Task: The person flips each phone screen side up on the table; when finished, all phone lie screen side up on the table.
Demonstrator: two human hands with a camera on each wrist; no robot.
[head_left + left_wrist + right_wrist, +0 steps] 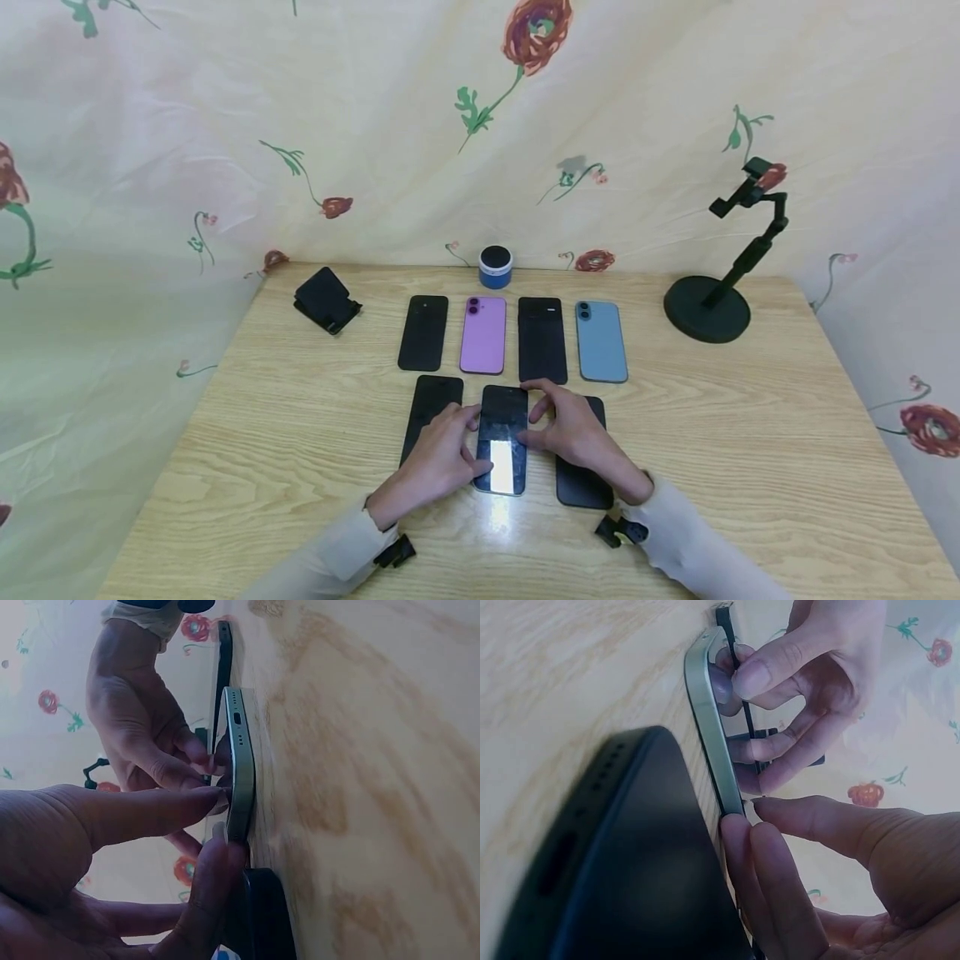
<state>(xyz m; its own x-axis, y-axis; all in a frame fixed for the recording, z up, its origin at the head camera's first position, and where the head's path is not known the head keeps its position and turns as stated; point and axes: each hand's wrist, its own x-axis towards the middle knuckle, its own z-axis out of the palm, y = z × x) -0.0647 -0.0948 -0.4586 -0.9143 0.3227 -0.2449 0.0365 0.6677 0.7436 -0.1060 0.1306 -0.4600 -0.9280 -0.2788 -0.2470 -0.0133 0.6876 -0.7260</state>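
A smartphone [501, 417] lies screen up on the table between my hands, with bright light reflected near its lower end. My left hand [441, 450] holds its left edge, the thumb low and the forefinger higher. At the right edge, my right hand [572, 427] grips with thumb and fingers; its forefinger reaches the top corner. The left wrist view shows the light metal side of this smartphone [241, 761] and its charging port. Under the left hand lies a black phone [432, 402], partly covered. Another black phone [583, 487] sits beneath the right hand and wrist.
Behind stands a row: a black phone [423, 333], a purple phone [483, 337], another black phone [542, 350] and a blue phone [602, 343]. A black folded stand [327, 300] is left, a blue-and-white round container [495, 268] at the back, a black jointed-arm stand [707, 310] right.
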